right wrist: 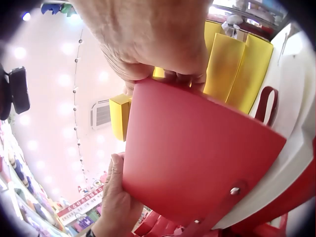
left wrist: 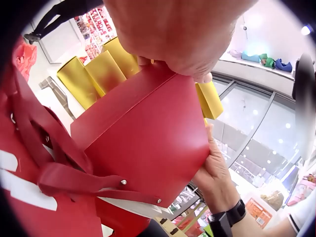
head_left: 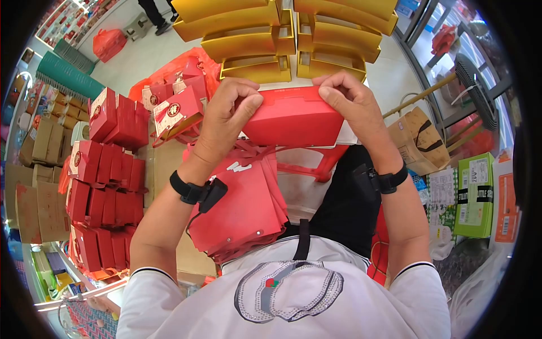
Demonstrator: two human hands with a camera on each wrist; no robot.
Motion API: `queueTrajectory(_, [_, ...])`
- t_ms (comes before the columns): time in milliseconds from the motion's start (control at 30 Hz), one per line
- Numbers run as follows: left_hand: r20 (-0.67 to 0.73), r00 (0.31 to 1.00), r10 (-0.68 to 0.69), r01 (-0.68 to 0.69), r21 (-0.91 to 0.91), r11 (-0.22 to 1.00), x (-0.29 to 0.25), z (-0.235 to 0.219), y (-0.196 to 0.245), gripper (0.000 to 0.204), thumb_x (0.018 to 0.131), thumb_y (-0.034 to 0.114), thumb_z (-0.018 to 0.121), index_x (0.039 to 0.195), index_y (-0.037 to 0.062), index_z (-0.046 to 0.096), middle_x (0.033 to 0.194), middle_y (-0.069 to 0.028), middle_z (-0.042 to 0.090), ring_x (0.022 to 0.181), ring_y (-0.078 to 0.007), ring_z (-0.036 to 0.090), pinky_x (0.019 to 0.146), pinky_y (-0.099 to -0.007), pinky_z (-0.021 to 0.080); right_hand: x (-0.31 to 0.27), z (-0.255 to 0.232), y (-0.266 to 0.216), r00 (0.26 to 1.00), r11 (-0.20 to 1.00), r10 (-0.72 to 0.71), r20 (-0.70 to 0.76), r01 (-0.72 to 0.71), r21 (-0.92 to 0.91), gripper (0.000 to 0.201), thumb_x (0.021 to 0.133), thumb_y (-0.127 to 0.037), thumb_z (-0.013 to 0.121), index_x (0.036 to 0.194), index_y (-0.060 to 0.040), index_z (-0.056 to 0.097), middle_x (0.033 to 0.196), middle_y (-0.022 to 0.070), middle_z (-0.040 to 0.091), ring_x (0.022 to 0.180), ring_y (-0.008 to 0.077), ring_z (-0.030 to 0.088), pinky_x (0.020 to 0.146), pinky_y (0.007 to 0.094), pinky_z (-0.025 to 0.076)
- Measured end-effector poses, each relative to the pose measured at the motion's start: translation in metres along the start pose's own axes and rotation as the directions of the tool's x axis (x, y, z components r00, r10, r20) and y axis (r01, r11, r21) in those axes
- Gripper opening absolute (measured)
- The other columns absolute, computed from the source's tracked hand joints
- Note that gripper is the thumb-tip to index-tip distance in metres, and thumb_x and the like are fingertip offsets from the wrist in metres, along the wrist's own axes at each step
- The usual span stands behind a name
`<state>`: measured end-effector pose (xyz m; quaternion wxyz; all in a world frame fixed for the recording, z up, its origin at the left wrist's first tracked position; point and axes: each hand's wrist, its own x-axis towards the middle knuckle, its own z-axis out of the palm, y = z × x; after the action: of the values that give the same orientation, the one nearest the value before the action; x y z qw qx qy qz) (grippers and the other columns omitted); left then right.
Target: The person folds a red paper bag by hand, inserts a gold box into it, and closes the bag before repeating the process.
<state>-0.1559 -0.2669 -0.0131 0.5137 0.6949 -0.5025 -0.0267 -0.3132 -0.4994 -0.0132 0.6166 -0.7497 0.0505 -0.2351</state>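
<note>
A red gift box [head_left: 293, 121] stands in front of me, its flap with a cut tab along the top edge. My left hand [head_left: 228, 107] pinches its upper left corner between thumb and fingers. At the opposite upper corner, my right hand [head_left: 355, 104] pinches the same edge, thumb toward me. The left wrist view shows a crease [left wrist: 131, 114] across the box and a red strap [left wrist: 84, 182] with metal rivets below. In the right wrist view a smooth red side faces the camera, with a riveted strap [right wrist: 222, 210] at its lower edge.
Flat red box blanks [head_left: 237, 209] with straps lie stacked over my lap. Gold open boxes [head_left: 254, 68] stand in rows behind the work. Finished-looking red boxes [head_left: 104, 192] pile up at left. A fan [head_left: 474, 90], a carton [head_left: 418, 138] and a green box [head_left: 474, 195] are at right.
</note>
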Motion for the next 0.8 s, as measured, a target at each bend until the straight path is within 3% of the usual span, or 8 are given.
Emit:
queueTrajectory(133, [0.092, 0.975, -0.204, 0.207, -0.017, 0.978, 0.001, -0.003, 0.011, 0.017, 0.102, 0.013, 0.062, 0.116, 0.0031, 0.063, 0.12, -0.0051, 0.062, 0.113, -0.0134, 0.057, 0.101, -0.0286, 0.045, 0.003, -0.009, -0.014, 0.978, 0.983, 0.154, 0.144, -0.137, -0.121, 0.026, 0.094, -0.019, 0.067, 0.113, -0.001, 0.066, 0.102, 0.0034, 0.067, 0.095, 0.0109, 0.059, 0.089, 0.0274, 0.049])
queueTrajectory(233, [0.123, 0.981, -0.15, 0.156, -0.042, 0.987, 0.0, -0.003, 0.001, 0.02, 0.102, 0.013, 0.062, 0.119, 0.0031, 0.063, 0.122, -0.0042, 0.063, 0.116, -0.0127, 0.056, 0.104, -0.0284, 0.044, 0.003, -0.008, -0.017, 0.971, 0.986, 0.153, 0.183, -0.136, -0.099, 0.026, 0.091, -0.017, 0.066, 0.112, -0.0012, 0.065, 0.101, 0.0028, 0.066, 0.093, 0.0112, 0.058, 0.088, 0.0281, 0.048])
queueTrajectory(433, [0.149, 0.964, -0.222, 0.239, -0.11, 0.965, -0.002, -0.003, 0.002, 0.026, 0.104, 0.019, 0.061, 0.123, 0.0024, 0.062, 0.125, -0.0057, 0.061, 0.121, -0.0157, 0.056, 0.108, -0.0312, 0.042, 0.005, -0.007, -0.017, 0.976, 0.976, 0.158, 0.152, -0.131, -0.175, 0.023, 0.091, -0.017, 0.065, 0.11, -0.0028, 0.066, 0.099, 0.0031, 0.066, 0.093, 0.012, 0.058, 0.088, 0.0282, 0.048])
queueTrajectory(533, [0.149, 0.968, -0.2, 0.201, 0.009, 0.979, -0.001, -0.007, 0.007, 0.04, 0.104, 0.029, 0.06, 0.135, 0.003, 0.058, 0.128, -0.0087, 0.059, 0.124, -0.0192, 0.055, 0.109, -0.0327, 0.041, 0.006, -0.008, -0.012, 0.975, 0.979, 0.166, 0.147, -0.144, -0.147, 0.025, 0.093, -0.018, 0.063, 0.111, -0.0025, 0.066, 0.102, 0.0036, 0.067, 0.096, 0.0121, 0.059, 0.09, 0.0283, 0.048])
queueTrajectory(633, [0.123, 0.992, 0.012, -0.021, 0.072, 0.997, -0.001, -0.01, 0.006, 0.058, 0.102, 0.04, 0.059, 0.146, 0.0036, 0.049, 0.135, -0.0142, 0.056, 0.129, -0.0263, 0.052, 0.112, -0.0362, 0.04, 0.008, -0.011, -0.014, 0.962, 0.972, 0.187, 0.2, -0.151, -0.18, 0.033, 0.094, -0.021, 0.061, 0.121, -0.0027, 0.066, 0.108, 0.0047, 0.068, 0.101, 0.0126, 0.061, 0.093, 0.0288, 0.048])
queueTrajectory(733, [0.282, 0.944, 0.172, -0.27, 0.357, 0.894, -0.002, -0.006, 0.019, 0.07, 0.1, 0.049, 0.059, 0.151, 0.0028, 0.044, 0.141, -0.0205, 0.051, 0.134, -0.0347, 0.048, 0.114, -0.042, 0.037, 0.011, -0.015, -0.01, 0.938, 0.975, 0.198, 0.284, -0.158, -0.155, 0.041, 0.095, -0.023, 0.059, 0.132, -0.0038, 0.064, 0.116, 0.0068, 0.069, 0.107, 0.0137, 0.061, 0.096, 0.0291, 0.048])
queueTrajectory(800, [0.287, 0.955, 0.077, -0.194, 0.404, 0.894, -0.001, -0.005, 0.021, 0.074, 0.098, 0.053, 0.057, 0.151, 0.0031, 0.043, 0.143, -0.0227, 0.049, 0.134, -0.0384, 0.046, 0.115, -0.0456, 0.036, 0.015, -0.019, -0.011, 0.92, 0.966, 0.2, 0.338, -0.128, -0.223, 0.046, 0.096, -0.026, 0.058, 0.136, -0.005, 0.061, 0.12, 0.0081, 0.068, 0.108, 0.0155, 0.062, 0.097, 0.0294, 0.048])
